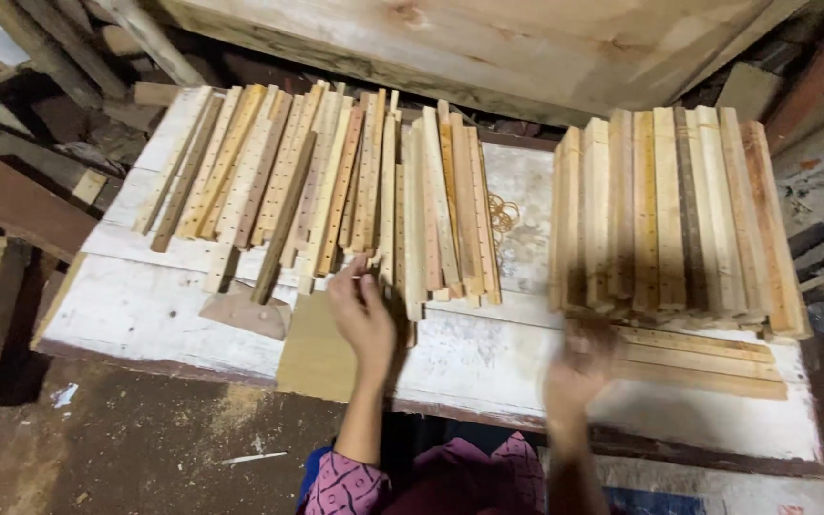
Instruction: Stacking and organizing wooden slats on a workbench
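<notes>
Grip: your left hand (pixel 362 319) lies open, fingertips on loose slats (pixel 336 186); right hand (pixel 579 367) blurred below stack (pixel 674 219), grip unclear. Risk: nudged stack may topple.

A white, worn desk (pixel 145 305) carried a tan board (pixel 317 348) just beside the left hand (pixel 362 315); a big pale plank (pixel 488 48) leaned beyond, sawdust-strewn floor (pixel 145 448) lay below.
</notes>
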